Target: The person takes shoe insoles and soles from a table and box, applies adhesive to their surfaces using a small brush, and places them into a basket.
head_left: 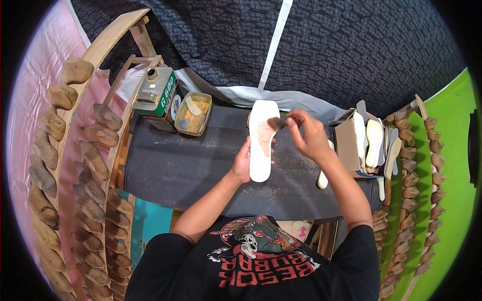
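My left hand grips a long white insole by its edge, with fingertips showing on the far side. The insole is lifted over the dark-covered table, its narrower end toward me. A tan, wet-looking patch runs along the middle of its face. In my right hand is a brush, pinched by its handle. Its dark bristles touch or nearly touch the insole's right side. Part of another pale insole lies on the table beside my right forearm.
Back left are a green-and-silver metal can and a tub of yellowish stuff with a pale flat piece in it. A cardboard box at the right holds several insoles. Racks of wooden shoe lasts line both sides; dark patterned cloth hangs behind.
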Available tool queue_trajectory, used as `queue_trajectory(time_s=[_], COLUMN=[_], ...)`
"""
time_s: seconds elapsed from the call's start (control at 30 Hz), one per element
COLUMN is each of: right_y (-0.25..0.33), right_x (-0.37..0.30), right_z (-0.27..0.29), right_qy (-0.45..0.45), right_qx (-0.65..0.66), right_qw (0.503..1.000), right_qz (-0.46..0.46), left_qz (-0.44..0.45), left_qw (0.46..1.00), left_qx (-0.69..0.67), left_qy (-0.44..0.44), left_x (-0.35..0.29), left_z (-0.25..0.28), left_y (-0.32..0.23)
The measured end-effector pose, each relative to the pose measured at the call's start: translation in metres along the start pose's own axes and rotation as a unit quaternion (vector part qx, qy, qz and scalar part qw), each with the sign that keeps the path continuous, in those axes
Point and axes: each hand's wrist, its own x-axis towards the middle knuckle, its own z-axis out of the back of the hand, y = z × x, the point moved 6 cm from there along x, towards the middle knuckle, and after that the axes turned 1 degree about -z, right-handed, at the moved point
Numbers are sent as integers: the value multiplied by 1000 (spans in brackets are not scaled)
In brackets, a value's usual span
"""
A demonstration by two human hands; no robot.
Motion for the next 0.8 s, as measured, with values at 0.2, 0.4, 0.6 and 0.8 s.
queue_trajectory(time_s=[0.2, 0.4, 0.6, 0.8], right_y=[13, -20, -32, 3], right_x=[-17, 15, 38, 18], right_z=[-8, 20, 27, 14], right_qy=[40, -37, -48, 39], right_qx=[55, 4, -32, -51], right_qw=[998, 999, 998, 998], right_qz=[-3, -30, -28, 22], left_qz=[30, 12, 37, 28], left_qw=[999, 999, 997, 998], left_qx=[-7, 17, 26, 13], left_qy=[38, 43, 68, 56], left_x=[-3, -2, -7, -7], left_z=[25, 0, -3, 5], left_y=[0, -1, 10, 2])
